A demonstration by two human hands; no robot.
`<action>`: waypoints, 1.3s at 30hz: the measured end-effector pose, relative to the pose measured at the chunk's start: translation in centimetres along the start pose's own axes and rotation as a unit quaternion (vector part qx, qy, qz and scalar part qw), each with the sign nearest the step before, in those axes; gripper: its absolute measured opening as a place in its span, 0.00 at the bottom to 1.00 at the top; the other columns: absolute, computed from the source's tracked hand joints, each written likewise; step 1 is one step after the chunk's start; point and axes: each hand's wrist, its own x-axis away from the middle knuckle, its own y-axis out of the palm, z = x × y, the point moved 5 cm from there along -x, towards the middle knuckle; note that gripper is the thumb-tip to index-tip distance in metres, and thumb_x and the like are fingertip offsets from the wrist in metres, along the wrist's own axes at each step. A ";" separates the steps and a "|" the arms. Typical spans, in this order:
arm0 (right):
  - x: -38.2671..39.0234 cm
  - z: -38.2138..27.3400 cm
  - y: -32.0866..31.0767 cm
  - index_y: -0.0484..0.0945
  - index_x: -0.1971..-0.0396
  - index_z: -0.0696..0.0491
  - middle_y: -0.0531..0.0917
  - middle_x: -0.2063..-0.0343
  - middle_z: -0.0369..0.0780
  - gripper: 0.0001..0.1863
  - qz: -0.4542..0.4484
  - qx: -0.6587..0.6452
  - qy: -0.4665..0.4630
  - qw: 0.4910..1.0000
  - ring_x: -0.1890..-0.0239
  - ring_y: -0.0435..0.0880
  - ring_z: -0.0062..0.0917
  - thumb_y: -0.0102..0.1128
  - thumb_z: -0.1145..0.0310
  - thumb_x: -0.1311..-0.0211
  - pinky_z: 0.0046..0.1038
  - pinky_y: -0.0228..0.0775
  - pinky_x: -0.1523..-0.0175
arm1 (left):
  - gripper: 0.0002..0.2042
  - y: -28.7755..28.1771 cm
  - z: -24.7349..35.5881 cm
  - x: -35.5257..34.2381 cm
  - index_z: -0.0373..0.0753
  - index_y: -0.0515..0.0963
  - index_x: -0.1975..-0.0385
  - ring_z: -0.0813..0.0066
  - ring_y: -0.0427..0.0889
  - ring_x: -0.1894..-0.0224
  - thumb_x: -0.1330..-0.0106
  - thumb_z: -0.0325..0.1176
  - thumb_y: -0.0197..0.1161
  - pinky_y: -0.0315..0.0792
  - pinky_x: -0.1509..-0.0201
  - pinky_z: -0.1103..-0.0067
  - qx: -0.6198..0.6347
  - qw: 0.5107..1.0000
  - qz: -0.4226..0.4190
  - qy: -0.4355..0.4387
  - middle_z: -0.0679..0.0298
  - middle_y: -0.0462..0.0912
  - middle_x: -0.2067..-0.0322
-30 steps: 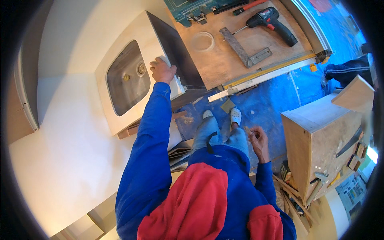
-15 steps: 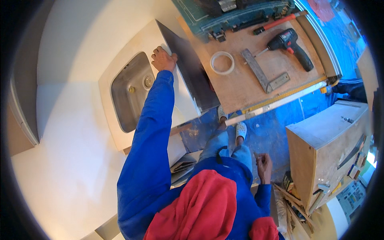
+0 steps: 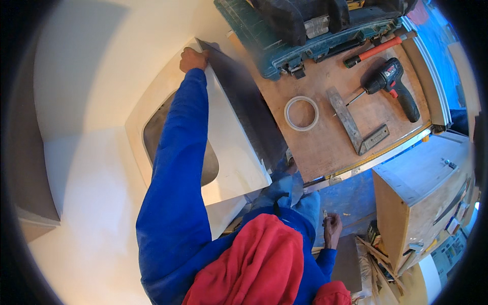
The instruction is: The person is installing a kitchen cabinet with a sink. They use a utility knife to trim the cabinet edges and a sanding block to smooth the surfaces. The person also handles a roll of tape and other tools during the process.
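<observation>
My left hand has curled fingers at the far end of a cream sink top, gripping it by the dark board along its right side. My blue sleeve stretches across the steel sink bowl, hiding much of it. My right hand is low at my right side, fingers curled around a small thing that I cannot make out.
A plywood worktop at upper right holds a green toolbox, hammer, drill, metal square and ring. A wooden cabinet and offcuts are at right; a wall rises at left.
My left hand has moved up along the sink top to its far end, and my arm covers more of the bowl. The worktop sits lower and further right in view, showing more toolbox.
</observation>
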 end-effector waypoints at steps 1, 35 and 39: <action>0.2 -0.1 0.3 0.80 0.55 0.59 0.83 0.72 0.40 0.10 0.002 -0.012 0.013 1.000 0.70 0.82 0.25 0.59 0.68 0.29 0.31 0.76 0.60 | 0.33 0.1 0.0 -1.2 0.35 0.83 0.49 0.48 0.89 0.47 0.45 0.59 0.77 0.83 0.43 0.59 -0.008 1.000 -0.017 -0.006 0.49 0.88 0.48; 1.3 0.1 3.1 0.80 0.52 0.58 0.84 0.69 0.40 0.11 0.026 0.011 0.065 0.998 0.67 0.84 0.26 0.54 0.71 0.27 0.30 0.78 0.57 | 0.28 3.6 0.5 -11.8 0.38 0.87 0.46 0.49 0.87 0.41 0.37 0.55 0.67 0.80 0.38 0.60 -0.050 0.993 -0.074 0.083 0.47 0.88 0.44; 1.1 -0.7 3.3 0.80 0.51 0.57 0.84 0.69 0.40 0.11 0.025 -0.010 0.053 0.998 0.67 0.83 0.25 0.54 0.70 0.27 0.29 0.77 0.58 | 0.28 3.1 0.5 -11.1 0.39 0.87 0.46 0.50 0.87 0.42 0.39 0.55 0.69 0.81 0.38 0.60 -0.033 0.996 -0.067 0.058 0.48 0.88 0.45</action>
